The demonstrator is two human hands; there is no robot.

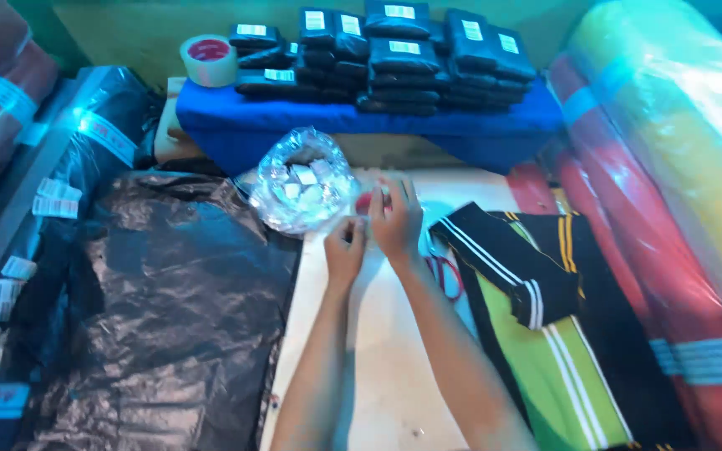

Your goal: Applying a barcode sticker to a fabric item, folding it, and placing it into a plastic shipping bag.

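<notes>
Both hands meet over the pale table (378, 351): the left hand (344, 250) and right hand (396, 219) pinch something tiny, too small and blurred to identify. Just beside them sits a clear plastic bag (302, 179) of white slips. Red-handled scissors (444, 271) lie half hidden behind the right wrist.

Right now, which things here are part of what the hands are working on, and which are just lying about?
In hand:
left hand and right hand, pinching something small, too small to identify
clear bag of small white pieces beside them

Lying about:
tape roll
stacked black packets
black plastic sheet
striped garment
scissors
fabric rolls
</notes>
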